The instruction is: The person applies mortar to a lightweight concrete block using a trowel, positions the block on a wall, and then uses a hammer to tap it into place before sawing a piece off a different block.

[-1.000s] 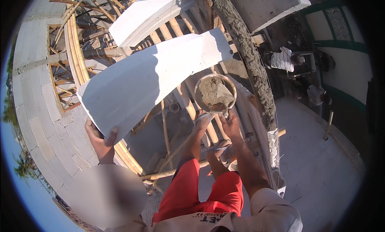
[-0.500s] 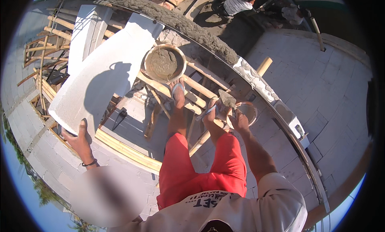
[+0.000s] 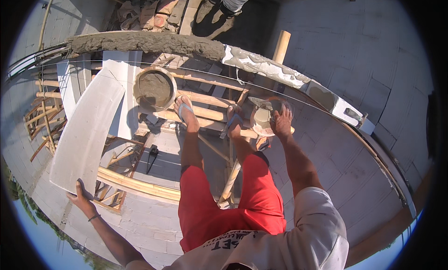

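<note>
My left hand point(image 3: 83, 201) grips the near lower end of a long white lightweight block point(image 3: 86, 130), thumb on its face. The block stands tilted, its far end near other white blocks point(image 3: 127, 116). My right hand point(image 3: 283, 121) is closed around the handle of a trowel point(image 3: 261, 103). The trowel's grey blade points left over the rim of a small pale bucket point(image 3: 261, 128), partly hidden by the hand. A larger round bucket point(image 3: 155, 88) of wet grey mortar stands on the bamboo poles point(image 3: 205, 112), left of my feet.
Ahead runs a wall top covered with wet mortar point(image 3: 149, 43), its right part white block point(image 3: 266, 69). A thin string point(image 3: 196, 72) stretches along it. Beyond, another person point(image 3: 237, 0) stands below near paper sacks point(image 3: 154, 13). A bamboo post point(image 3: 281, 46) rises behind the wall.
The view has turned, so the wall runs more level across it. The long block has tilted, uncovering another white block behind it. My right hand has shifted with the trowel, whose blade now points left.
</note>
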{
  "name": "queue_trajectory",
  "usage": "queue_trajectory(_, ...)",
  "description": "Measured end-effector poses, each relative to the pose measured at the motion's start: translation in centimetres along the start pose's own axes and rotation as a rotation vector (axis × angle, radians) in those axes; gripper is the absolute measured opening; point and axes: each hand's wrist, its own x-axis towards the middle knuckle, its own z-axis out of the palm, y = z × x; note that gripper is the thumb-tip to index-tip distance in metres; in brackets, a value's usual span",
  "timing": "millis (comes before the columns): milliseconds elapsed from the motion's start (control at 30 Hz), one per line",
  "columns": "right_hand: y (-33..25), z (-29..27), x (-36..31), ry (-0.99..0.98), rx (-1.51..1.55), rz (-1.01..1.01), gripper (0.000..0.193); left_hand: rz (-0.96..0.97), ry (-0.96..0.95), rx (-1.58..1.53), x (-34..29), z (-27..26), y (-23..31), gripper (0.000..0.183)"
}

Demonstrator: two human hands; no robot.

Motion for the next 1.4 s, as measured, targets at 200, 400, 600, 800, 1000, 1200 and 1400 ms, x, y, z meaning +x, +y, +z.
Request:
queue_trajectory(200, 8.0, 3.3, 3.9, -0.224, 0.046, -0.098, 0.057, 0.031, 0.027, 0.020, -0.9, 0.1, -0.3, 0.068)
queue_trajectory(400, 6.2, 2.7, 2.5, -0.017, 0.529, -0.489, 0.047, 0.075, 0.073, 0.058, -0.8, -1.0, -0.4, 0.072)
queue_trajectory(600, -0.7, -0.1, -3.3, -0.266, 0.508, -0.261, 0.048, 0.085, 0.082, 0.021, -3.2, 0.7, 0.0, 0.068)
queue_trajectory(800, -8.8, -2.5, -3.5, -0.374, 0.531, -0.130, 0.056, 0.072, 0.098, -0.008, -3.5, 3.1, -0.5, 0.068)
queue_trajectory(1000, -16.4, -5.7, 2.9, -0.367, 0.529, -0.176, 0.049, 0.063, 0.158, 0.051, -4.0, 1.5, -0.6, 0.079)
queue_trajectory(1200, -22.4, -2.6, 7.2, -0.362, 0.465, -0.329, 0.042, 0.010, 0.163, 0.078, -4.5, 2.2, -0.5, 0.086)
queue_trajectory(1400, -29.2, -3.1, 8.1, -0.423, 0.372, -0.286, 0.047, -0.007, 0.170, 0.084, -4.4, 1.6, -1.2, 0.080)
